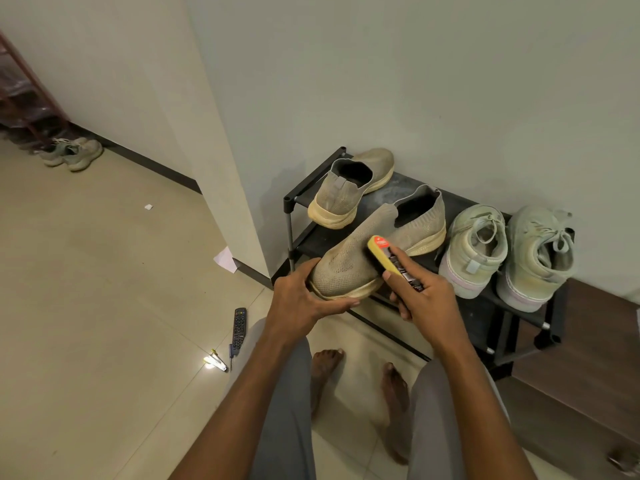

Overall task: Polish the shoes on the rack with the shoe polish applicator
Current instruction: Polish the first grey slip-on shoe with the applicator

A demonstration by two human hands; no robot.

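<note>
Knit shoe [374,251] meets oblong yellow applicator [388,258].

I see a low black shoe rack [485,299] standing against the wall, its top shelf dusty and dark. On that shelf sit a beige knit slip-on [349,188] at the back left, heel toward me, and a pair of pale green lace-up sneakers [505,254] side by side at the right end, heels toward me too. The rack stands on a light tiled floor [104,306]. On the tiles to the left of the rack lie a black remote control [239,328], a small white clip-like object [215,361] just beside it, and a scrap of white paper [225,259] at the wall corner.
</note>
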